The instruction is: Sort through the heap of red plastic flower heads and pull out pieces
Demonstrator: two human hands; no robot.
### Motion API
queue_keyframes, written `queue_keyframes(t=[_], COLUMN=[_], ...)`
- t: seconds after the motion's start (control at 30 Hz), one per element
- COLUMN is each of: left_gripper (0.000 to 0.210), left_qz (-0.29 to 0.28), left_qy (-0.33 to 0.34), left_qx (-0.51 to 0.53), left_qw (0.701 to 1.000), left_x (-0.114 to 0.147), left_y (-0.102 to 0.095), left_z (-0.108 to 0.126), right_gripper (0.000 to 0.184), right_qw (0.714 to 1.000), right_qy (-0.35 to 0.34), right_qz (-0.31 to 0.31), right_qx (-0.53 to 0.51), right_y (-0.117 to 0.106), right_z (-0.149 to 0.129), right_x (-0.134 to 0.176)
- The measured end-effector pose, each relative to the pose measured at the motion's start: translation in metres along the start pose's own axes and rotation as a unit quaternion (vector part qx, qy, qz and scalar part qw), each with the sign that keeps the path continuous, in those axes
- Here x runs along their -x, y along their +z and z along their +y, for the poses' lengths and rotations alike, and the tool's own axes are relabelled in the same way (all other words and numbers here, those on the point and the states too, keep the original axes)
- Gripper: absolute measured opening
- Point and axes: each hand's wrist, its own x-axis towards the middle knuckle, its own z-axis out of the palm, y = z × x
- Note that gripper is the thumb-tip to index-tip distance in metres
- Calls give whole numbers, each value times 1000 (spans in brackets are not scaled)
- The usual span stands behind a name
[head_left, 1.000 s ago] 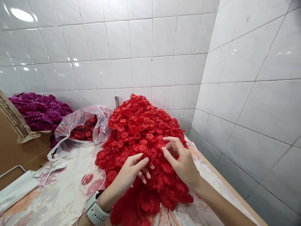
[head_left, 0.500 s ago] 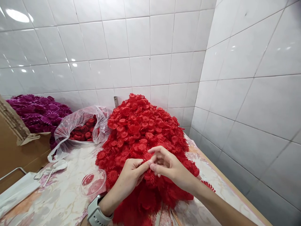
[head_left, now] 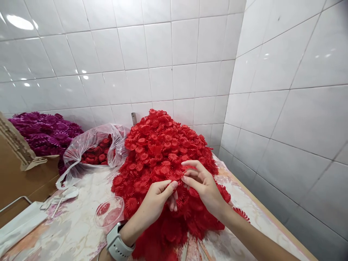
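Observation:
A tall heap of red artificial flowers (head_left: 165, 141) with thin, frilled petals lies in front of me. Over its near side, my left hand (head_left: 160, 195) pinches with thumb and forefinger; what is between the tips is too small to make out. My right hand (head_left: 202, 185) is a little to the right and higher, thumb and forefinger closed at a red flower piece that blends with the heap behind. A narrow gap parts the two sets of fingertips. My left wrist wears a watch with a pale strap (head_left: 119, 243).
Left of the heap stand a clear round tub (head_left: 109, 214) with red bits and a plastic bag (head_left: 95, 145) of red pieces. Farther left are purple flowers (head_left: 46, 132) and a cardboard box (head_left: 32, 179). Tiled walls (head_left: 272, 108) rise behind and on the right.
My hands have drawn apart from touching fingertips. The right hand has moved up and to the right; the left has shifted only slightly. The view has tilted a little.

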Motion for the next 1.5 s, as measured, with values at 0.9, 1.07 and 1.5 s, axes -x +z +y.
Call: queue_keyframes(t=[0.9,1.07,1.5], left_gripper=[41,50,48], left_qz=[62,47,20], left_qy=[-18,28,36], left_qx=[44,-38,-47], left_qw=[997,998,998], left_x=[-3,4,6], left_y=[-3,-2,-4], left_z=[-9,-2,1], right_gripper=[18,18,18], right_qw=[970,983,999], right_qy=[-126,-18,-24], right_qz=[26,-172,-23], right_qx=[204,65,-41], right_y=[-9,-6,-9], right_z=[0,-6,2], right_x=[-4,1,-7])
